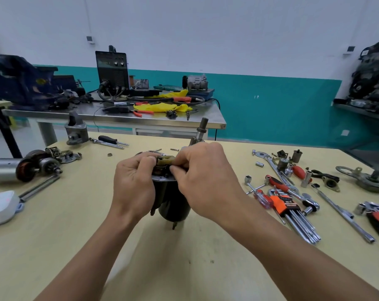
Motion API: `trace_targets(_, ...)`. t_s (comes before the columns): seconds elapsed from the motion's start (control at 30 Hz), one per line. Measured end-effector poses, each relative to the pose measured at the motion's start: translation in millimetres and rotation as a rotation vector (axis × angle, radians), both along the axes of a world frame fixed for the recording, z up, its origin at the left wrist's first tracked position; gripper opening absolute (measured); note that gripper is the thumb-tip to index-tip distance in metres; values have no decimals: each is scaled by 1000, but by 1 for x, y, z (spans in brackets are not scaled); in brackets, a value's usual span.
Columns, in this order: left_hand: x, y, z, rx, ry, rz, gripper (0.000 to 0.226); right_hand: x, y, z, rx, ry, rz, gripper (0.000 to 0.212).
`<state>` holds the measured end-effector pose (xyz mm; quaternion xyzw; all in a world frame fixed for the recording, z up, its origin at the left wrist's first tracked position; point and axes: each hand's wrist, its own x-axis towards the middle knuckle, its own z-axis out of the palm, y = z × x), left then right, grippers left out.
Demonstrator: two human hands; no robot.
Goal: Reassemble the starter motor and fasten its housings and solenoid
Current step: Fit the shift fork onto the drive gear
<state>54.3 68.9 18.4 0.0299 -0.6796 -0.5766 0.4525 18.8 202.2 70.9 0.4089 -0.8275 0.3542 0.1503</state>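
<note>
One black starter motor [173, 206] upright at tabletop [75, 246] centre; L hand [133, 183] grip curled round its top rim; R hand [202, 177] grip pinching 1 tan part [165, 161]; 1 hex-key set [292, 211] at right.

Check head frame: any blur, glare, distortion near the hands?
Head view: wide-angle bend, teal wall band curves near edges; blue vise at left is smeared; left hand, right hand, the tan part they pinch and the black motor body are sharp; light soft, faint shadows on the yellow table; mild sheen on the steel bench.
</note>
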Motion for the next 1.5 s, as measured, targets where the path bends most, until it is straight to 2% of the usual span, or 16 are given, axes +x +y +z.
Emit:
trace_targets(0.1, 1, -3, 0, 9, -47, -33, 33, -1, -5, 7, 71, -5, -11, 14)
trace_targets(0.23, 2, -5, 1, 4, -68, -73, 38, -6, -3, 8, 28, -14, 6, 10)
trace_targets(0.3, 0, -7, 1, 19, -90, -89, 39, -8, -1, 3, 7, 41, -3, 10)
trace_targets(0.4, -2, -10, 1, 55, -119, -138, 41, -14, 7, -8, -34, 190, -93, 30)
trace_targets(0.47, -1, -11, 1, 65, -120, -157, 40, -20, 15, -16, -73, 208, -125, 42)
trace_targets(0.63, -3, -10, 2, 74, -112, -151, 41, -36, 22, -40, -350, -81, -102, 46)
trace_targets(0.7, -2, -9, 2, 79, -115, -150, 42, -41, 21, -47, -388, -263, -97, 59)
trace_targets(0.8, -2, -10, 2, 97, -122, -164, 41, -45, 13, -47, -396, -580, 135, 83)
trace_targets(0.83, -1, -10, 2, 105, -126, -175, 41, -46, 10, -45, -401, -611, 215, 79)
trace_targets(0.93, 1, -12, 1, 115, -129, -213, 39, -47, 1, -40, -421, -578, 332, 46)
trace_targets(1.0, 3, -14, 0, 121, -123, -226, 39, -49, -3, -40, -450, -556, 363, 37)
trace_targets(1.17, 3, -20, -3, 90, -124, -175, 40, -48, -11, -44, -440, -425, 353, 35)
trace_targets(1.27, 2, -22, -4, 71, -116, -163, 42, -50, -9, -44, -406, -429, 384, 39)
trace_targets(1.37, 2, -21, -4, 78, -101, -186, 39, -53, -1, -44, -359, -521, 456, 48)
trace_targets(1.43, 3, -21, -4, 113, -106, -193, 40, -57, 3, -44, -415, -623, 532, 50)
trace_targets(1.5, 3, -21, -4, 148, -119, -183, 41, -59, 5, -46, -523, -812, 627, 54)
